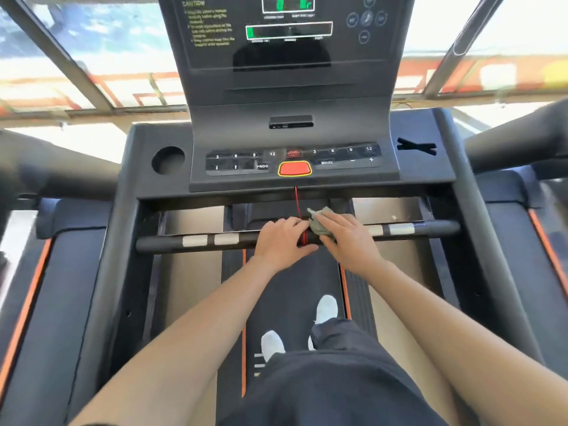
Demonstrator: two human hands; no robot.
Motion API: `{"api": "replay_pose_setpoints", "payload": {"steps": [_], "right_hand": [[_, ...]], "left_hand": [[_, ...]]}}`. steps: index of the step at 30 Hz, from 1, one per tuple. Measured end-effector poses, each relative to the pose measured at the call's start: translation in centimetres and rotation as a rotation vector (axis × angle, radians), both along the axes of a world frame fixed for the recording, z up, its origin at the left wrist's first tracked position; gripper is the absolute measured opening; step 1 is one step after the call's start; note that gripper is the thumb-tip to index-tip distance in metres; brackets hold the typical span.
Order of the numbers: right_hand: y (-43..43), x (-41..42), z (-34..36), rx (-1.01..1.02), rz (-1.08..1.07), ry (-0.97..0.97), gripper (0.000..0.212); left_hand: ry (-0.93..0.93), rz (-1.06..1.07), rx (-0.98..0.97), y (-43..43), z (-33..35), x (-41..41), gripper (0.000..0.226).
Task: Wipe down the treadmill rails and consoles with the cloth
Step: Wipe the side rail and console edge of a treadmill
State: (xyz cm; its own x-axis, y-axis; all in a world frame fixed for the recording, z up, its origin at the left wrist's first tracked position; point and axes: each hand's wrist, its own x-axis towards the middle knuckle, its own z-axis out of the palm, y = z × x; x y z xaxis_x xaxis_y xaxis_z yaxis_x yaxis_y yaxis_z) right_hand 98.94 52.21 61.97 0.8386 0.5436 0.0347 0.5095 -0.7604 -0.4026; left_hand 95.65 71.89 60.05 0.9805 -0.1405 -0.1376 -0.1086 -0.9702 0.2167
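Observation:
I stand on a treadmill facing its dark console (292, 161). A black front crossbar (172, 242) with silver grip patches runs across below it. My left hand (281, 242) grips the middle of that bar, thumb underneath. Beside it, my right hand (347, 238) presses a crumpled grey-green cloth (319, 224) onto the bar, fingers laid over the cloth. A red safety cord (297, 204) hangs from the console and wraps the bar between my hands. Dark side rails (120, 229) run along both sides of the belt.
The console has a red stop button (294, 169), numbered keys, a round cup holder (168, 159) at left and a slotted holder (416, 146) at right. The upper display panel (289, 29) rises above. Neighbouring treadmills flank both sides. My feet stand on the belt (292, 290).

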Motion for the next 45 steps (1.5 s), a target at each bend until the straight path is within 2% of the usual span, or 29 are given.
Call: {"api": "replay_pose_setpoints", "payload": {"steps": [5, 10, 15, 19, 25, 29, 32, 35, 40, 45], "right_hand": [[-1.4, 0.2, -1.8, -0.078, 0.027, -0.149, 0.042], [-6.7, 1.4, -1.7, -0.116, -0.116, -0.181, 0.022], [-12.5, 1.0, -1.0, -0.222, -0.311, -0.229, 0.031], [-12.1, -0.4, -1.3, -0.268, -0.401, -0.232, 0.041], [-4.7, -2.8, -2.0, -0.14, -0.234, -0.267, 0.045], [-0.5, -4.4, -2.4, -0.149, -0.105, -0.246, 0.051], [-1.0, -4.3, -2.3, -0.217, -0.052, -0.197, 0.07], [-3.2, -4.0, -2.0, -0.268, -0.035, -0.188, 0.073], [-7.5, -3.2, -1.6, -0.268, -0.279, -0.266, 0.056], [-14.2, -1.7, -1.6, -0.345, -0.534, -0.181, 0.051]], "left_hand": [[0.103, -0.015, 0.014, 1.5, 0.3, 0.6, 0.061], [0.176, -0.005, -0.004, 1.9, 0.6, 1.5, 0.056], [0.282, -0.009, -0.033, 2.5, 1.0, 2.6, 0.054], [0.353, -0.017, -0.052, 2.5, 1.8, 3.0, 0.054], [0.252, -0.009, -0.035, 2.1, 1.5, 2.2, 0.052], [0.2, 0.008, -0.051, 2.0, 1.4, 2.0, 0.055], [0.184, 0.022, -0.062, 1.7, 1.4, 1.9, 0.053], [0.174, 0.031, -0.06, 1.8, 1.4, 1.9, 0.053], [0.189, 0.038, -0.07, 1.8, 1.5, 2.1, 0.05], [0.189, 0.049, -0.06, 1.7, 1.6, 2.1, 0.049]]}}
